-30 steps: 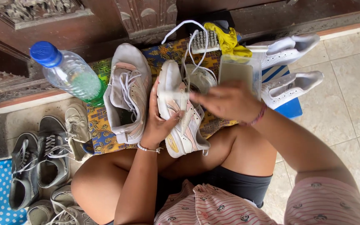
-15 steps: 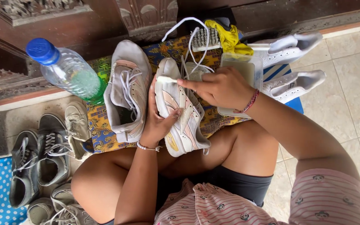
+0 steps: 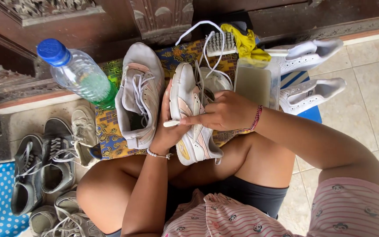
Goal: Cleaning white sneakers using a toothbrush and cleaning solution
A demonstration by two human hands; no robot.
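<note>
I sit cross-legged and hold a white and pink sneaker (image 3: 191,118) upright over my lap. My left hand (image 3: 166,131) grips it from the left side and underneath. My right hand (image 3: 224,113) reaches across the shoe and pinches a small white stick-like tool (image 3: 172,123) against its side. The shoe's white lace (image 3: 207,48) trails up and away behind it. A second matching sneaker (image 3: 139,94) lies to the left on a patterned cloth (image 3: 110,131).
A clear bottle with a blue cap and green liquid (image 3: 77,74) lies at the left. A scrub brush (image 3: 221,42), a yellow rag (image 3: 246,44) and a clear tub (image 3: 255,83) sit behind. Two white sneakers (image 3: 312,72) are at the right, dark sneakers (image 3: 44,166) at the left.
My right hand moved from the shoe's top down and left across its side, and the white tool now touches the sneaker near my left hand. The sneaker stays held.
</note>
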